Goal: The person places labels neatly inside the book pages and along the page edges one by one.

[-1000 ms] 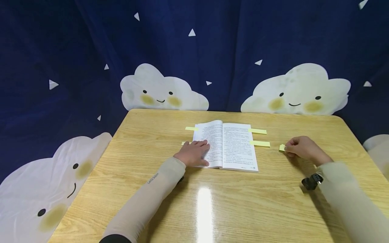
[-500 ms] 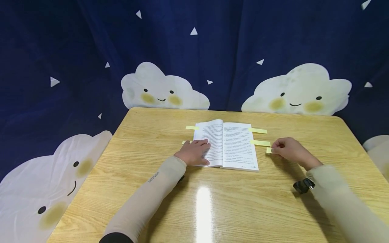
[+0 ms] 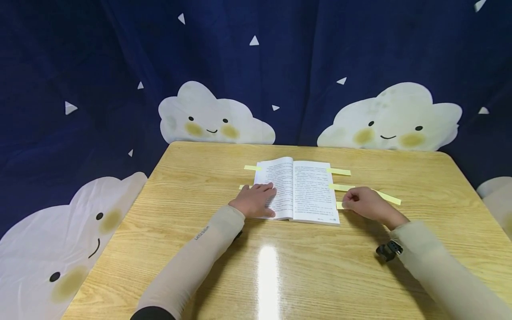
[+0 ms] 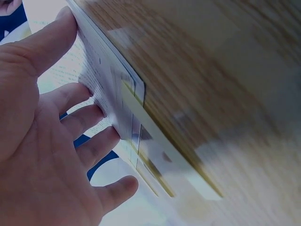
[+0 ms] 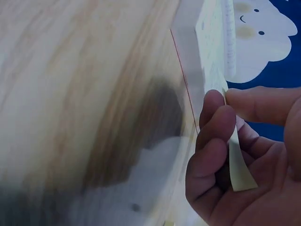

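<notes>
An open book [image 3: 314,191] with printed pages lies on the table. My left hand [image 3: 254,202] rests on its left page, fingers spread; in the left wrist view those fingers [image 4: 77,122] are mostly straight against the paper. At the right page's lower outer edge, my right hand [image 3: 370,203] pinches a yellow sticky strip [image 3: 340,205] between thumb and fingertips. Its tail [image 5: 240,174] hangs toward the palm in the right wrist view. Two other strips stick out from the right edge, an upper strip [image 3: 340,172] and a lower strip [image 3: 342,187].
From the book's left edge project an upper strip [image 3: 253,168] and a strip [image 3: 242,187] partly hidden by the left hand. Another yellow strip [image 3: 389,197] shows behind the right hand. A dark curtain [image 3: 296,66] with clouds hangs behind the wooden table [image 3: 320,266].
My right hand has moved left, bringing the pinched strip to the book's right edge. A yellow strip now shows behind that hand. My left hand stays on the page.
</notes>
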A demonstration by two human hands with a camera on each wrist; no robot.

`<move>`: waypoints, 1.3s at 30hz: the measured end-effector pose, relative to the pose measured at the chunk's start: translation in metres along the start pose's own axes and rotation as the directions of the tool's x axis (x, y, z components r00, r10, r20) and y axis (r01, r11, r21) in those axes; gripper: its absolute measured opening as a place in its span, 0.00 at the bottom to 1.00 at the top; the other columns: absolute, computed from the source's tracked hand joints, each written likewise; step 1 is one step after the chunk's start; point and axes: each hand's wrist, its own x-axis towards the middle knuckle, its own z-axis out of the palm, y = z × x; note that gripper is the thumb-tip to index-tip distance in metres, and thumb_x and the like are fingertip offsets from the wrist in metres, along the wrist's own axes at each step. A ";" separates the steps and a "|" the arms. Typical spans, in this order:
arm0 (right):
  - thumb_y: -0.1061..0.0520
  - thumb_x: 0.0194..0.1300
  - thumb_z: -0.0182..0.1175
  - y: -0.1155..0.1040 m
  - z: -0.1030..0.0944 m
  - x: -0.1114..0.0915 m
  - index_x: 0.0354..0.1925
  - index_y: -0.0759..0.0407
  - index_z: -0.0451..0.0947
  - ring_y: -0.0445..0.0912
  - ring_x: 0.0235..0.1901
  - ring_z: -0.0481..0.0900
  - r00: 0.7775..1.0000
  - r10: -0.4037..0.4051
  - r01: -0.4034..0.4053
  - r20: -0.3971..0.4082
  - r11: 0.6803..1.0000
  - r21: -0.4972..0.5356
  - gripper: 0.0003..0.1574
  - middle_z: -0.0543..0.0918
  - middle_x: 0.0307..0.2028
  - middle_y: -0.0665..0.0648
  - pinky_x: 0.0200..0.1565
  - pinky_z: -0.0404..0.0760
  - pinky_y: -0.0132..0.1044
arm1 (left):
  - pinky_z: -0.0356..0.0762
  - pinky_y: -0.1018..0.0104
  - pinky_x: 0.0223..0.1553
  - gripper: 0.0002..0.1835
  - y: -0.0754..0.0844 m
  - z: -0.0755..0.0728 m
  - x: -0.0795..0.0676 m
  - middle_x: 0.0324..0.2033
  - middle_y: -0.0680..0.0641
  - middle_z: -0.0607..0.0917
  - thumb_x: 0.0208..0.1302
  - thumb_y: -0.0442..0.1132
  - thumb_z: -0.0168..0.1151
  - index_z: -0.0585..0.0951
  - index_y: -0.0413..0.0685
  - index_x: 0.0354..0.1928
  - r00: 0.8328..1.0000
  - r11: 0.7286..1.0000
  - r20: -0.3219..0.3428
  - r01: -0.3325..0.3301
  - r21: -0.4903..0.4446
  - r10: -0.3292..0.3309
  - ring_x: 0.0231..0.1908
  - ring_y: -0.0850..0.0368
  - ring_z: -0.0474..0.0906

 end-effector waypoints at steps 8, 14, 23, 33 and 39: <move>0.58 0.68 0.57 0.002 0.010 0.004 0.34 0.60 0.79 0.42 0.26 0.70 0.999 -0.029 0.029 0.014 0.999 -0.016 0.08 0.79 0.26 0.54 0.32 0.69 0.34 | 0.53 0.40 0.75 0.40 0.000 -0.001 -0.001 0.79 0.55 0.53 0.67 0.61 0.59 0.57 0.62 0.77 1.000 1.000 -0.004 -0.004 0.001 0.004 0.78 0.50 0.52; 0.57 0.68 0.58 0.005 0.014 0.004 0.36 0.61 0.80 0.42 0.24 0.72 1.000 -0.020 0.020 0.019 1.000 -0.013 0.08 0.80 0.26 0.54 0.29 0.71 0.34 | 0.52 0.40 0.75 0.41 0.001 -0.001 -0.002 0.79 0.55 0.53 0.67 0.61 0.59 0.57 0.61 0.77 1.000 1.000 -0.009 -0.005 -0.014 0.005 0.78 0.50 0.52; 0.56 0.67 0.59 0.002 0.017 0.004 0.36 0.60 0.80 0.43 0.24 0.72 1.000 0.013 -0.013 0.023 1.000 -0.021 0.08 0.79 0.25 0.53 0.29 0.70 0.35 | 0.52 0.40 0.75 0.41 0.001 -0.002 -0.001 0.79 0.55 0.53 0.67 0.61 0.59 0.57 0.61 0.78 1.000 1.000 0.000 -0.002 -0.014 0.002 0.78 0.50 0.52; 0.57 0.68 0.59 0.002 0.017 0.004 0.36 0.61 0.79 0.43 0.24 0.73 0.999 0.013 -0.013 0.031 1.000 0.006 0.08 0.79 0.25 0.54 0.29 0.71 0.34 | 0.53 0.39 0.75 0.41 0.001 0.000 0.000 0.79 0.56 0.53 0.66 0.62 0.59 0.57 0.61 0.77 1.000 1.000 -0.006 -0.002 -0.009 0.002 0.78 0.50 0.53; 0.56 0.68 0.58 0.001 0.016 0.006 0.36 0.61 0.79 0.44 0.25 0.73 0.999 0.020 -0.021 0.038 1.000 0.013 0.09 0.80 0.27 0.54 0.29 0.72 0.35 | 0.53 0.40 0.75 0.42 0.000 0.001 0.002 0.79 0.56 0.53 0.66 0.62 0.59 0.57 0.62 0.77 1.000 1.000 -0.004 0.003 0.006 -0.003 0.78 0.51 0.52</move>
